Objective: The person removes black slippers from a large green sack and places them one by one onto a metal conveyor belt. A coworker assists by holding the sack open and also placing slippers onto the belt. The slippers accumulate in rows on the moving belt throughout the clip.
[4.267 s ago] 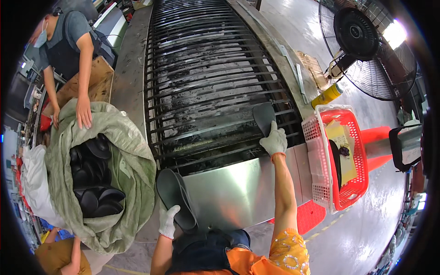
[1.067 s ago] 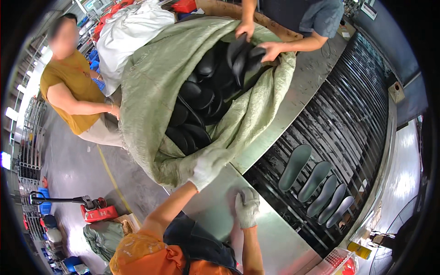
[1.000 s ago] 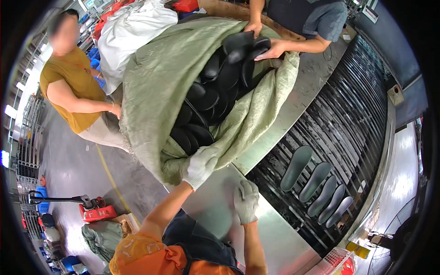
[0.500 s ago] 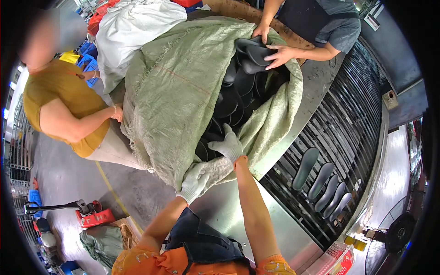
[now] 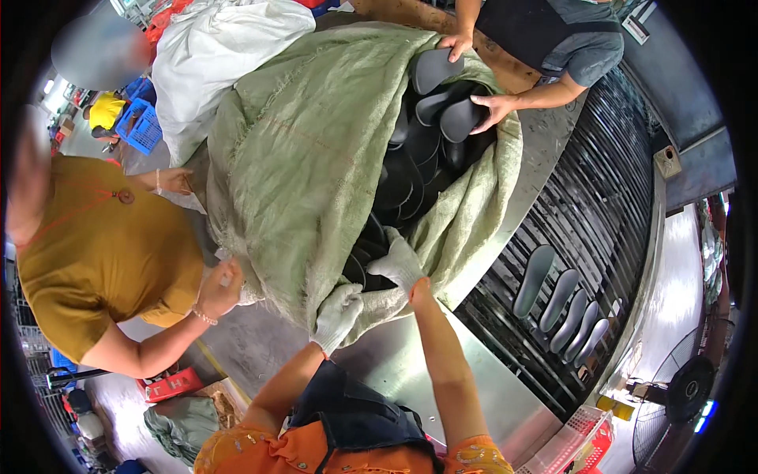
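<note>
Your left hand [image 5: 338, 314], in a white knit glove, is closed on the lower lip of the large pale-green woven sack [image 5: 316, 158] and holds its mouth open where it meets the bare sheet-metal apron [image 5: 410, 371]. Your right hand [image 5: 399, 265], gloved the same way, is inside the mouth among the black moulded shoe insoles [image 5: 410, 178]; whether its fingers have closed on one cannot be told from this view. The step in hand appears to be the pick from the sack. The next move calls for a firm pinch on a single insole and a lift clear of the fabric lip before any sideways travel. Four dark insoles [image 5: 564, 304] already lie side by side on the black slatted conveyor bed [image 5: 616, 213] to your right; open slats remain above and below that row. Keep clear of the far side of the sack mouth, where a co-worker's bare hands [image 5: 474, 79] rest on insoles. On your left, a person in a mustard shirt [image 5: 103, 261] stands just beside the sack, so room there is tight.
</note>
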Motion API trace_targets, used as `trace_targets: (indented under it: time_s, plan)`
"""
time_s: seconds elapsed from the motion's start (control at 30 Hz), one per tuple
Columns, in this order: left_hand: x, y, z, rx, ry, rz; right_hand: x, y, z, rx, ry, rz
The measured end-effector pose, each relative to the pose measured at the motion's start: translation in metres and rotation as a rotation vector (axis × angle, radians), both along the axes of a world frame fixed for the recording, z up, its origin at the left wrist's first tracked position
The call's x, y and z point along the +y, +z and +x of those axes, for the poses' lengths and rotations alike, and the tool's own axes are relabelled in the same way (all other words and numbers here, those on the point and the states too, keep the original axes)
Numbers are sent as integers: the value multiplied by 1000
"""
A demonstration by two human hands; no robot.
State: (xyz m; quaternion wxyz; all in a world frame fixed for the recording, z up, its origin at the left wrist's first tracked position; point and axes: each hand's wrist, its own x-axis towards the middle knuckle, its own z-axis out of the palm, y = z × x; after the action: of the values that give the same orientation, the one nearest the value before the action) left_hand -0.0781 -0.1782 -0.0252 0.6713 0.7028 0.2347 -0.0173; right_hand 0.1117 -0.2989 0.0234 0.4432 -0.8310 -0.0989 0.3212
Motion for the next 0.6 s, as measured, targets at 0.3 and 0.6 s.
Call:
trace_targets:
  time_s: [0.3, 0.6]
  plan:
    - [8, -21, -21, 16, -70, 187, -46, 110, 22, -181, 188, -306]
    - [-4, 25, -15, -48, -218, 113, -227, 20, -93, -38, -182, 102]
